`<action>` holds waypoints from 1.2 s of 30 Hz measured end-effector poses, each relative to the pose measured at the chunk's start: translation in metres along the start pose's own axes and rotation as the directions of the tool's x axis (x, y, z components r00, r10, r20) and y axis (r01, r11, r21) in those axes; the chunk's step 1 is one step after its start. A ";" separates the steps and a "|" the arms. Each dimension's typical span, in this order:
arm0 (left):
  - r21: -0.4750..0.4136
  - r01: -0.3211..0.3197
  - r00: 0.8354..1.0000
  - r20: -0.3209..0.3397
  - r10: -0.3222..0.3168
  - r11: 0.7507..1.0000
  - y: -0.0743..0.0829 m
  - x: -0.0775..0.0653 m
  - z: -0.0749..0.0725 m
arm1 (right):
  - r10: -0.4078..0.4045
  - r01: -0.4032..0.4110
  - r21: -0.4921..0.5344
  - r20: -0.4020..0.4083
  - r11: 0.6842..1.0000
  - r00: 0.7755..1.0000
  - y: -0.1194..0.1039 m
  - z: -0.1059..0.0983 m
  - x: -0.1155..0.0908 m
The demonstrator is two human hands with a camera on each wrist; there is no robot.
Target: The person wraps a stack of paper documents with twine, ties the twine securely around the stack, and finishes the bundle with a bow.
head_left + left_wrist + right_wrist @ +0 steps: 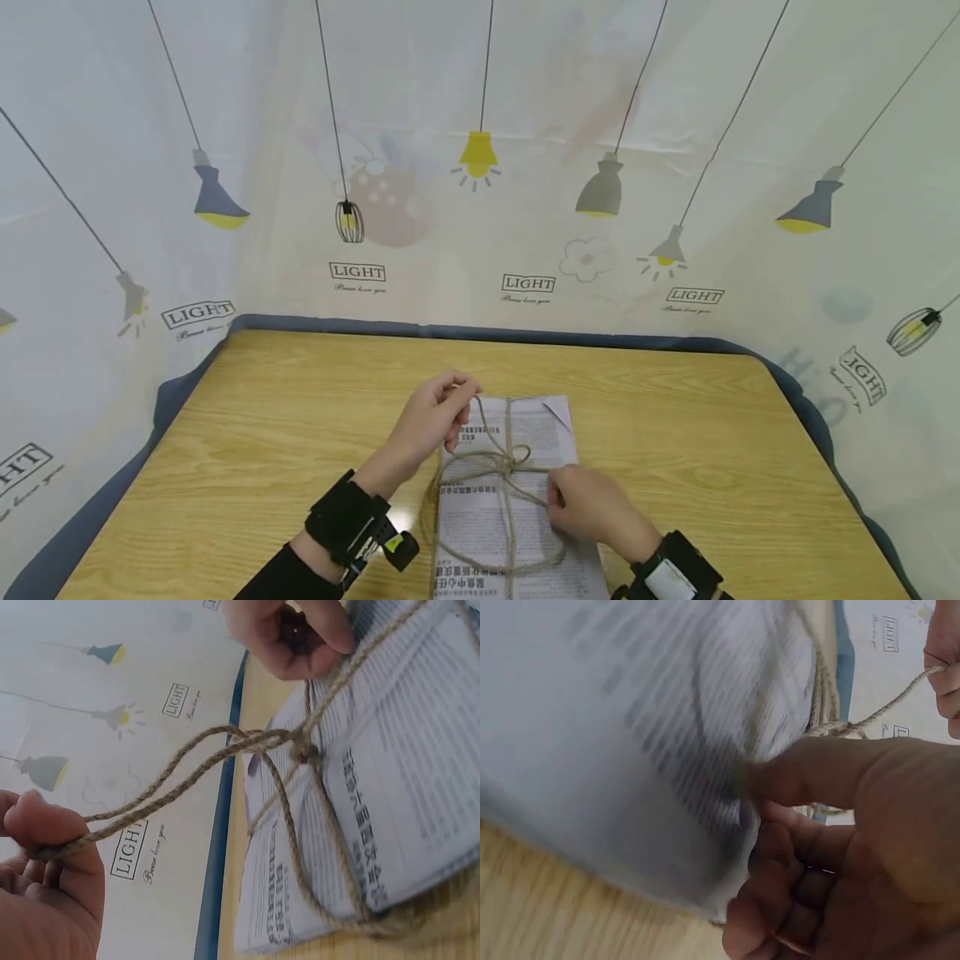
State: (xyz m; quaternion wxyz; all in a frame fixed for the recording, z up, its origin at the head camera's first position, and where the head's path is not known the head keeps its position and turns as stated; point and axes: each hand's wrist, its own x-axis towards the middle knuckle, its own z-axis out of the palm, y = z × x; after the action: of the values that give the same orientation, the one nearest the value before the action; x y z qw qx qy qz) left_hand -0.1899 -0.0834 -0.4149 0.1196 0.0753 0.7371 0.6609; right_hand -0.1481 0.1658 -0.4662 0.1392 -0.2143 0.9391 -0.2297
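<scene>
A stack of newspapers lies on the table, bound crosswise with brown twine. Near the middle of the stack sit a knot and a small loop. My left hand is raised over the far left corner, pinching a doubled length of twine drawn taut from the knot. At the right edge, my right hand has thumb and forefinger together on a twine strand that runs from the knot. In the right wrist view, the curled fingers of that hand partly hide the strand.
The wooden table extends around the stack on both sides. Behind it hangs a pale curtain printed with lamps, meeting the table's dark blue far edge. A long slack twine loop lies across the near part of the stack.
</scene>
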 end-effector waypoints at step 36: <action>0.484 -0.083 0.993 -0.034 0.114 0.871 -0.018 -0.006 -0.021 | 0.025 -0.024 0.062 -0.014 0.998 1.000 0.037 -0.074 -0.001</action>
State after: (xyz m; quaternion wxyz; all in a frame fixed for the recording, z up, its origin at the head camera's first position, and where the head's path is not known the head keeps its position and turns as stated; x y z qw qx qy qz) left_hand -0.1889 -0.1073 -0.4297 0.0405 0.1198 0.8768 0.4639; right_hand -0.1860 0.2237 -0.4211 0.1419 -0.1967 0.9351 -0.2584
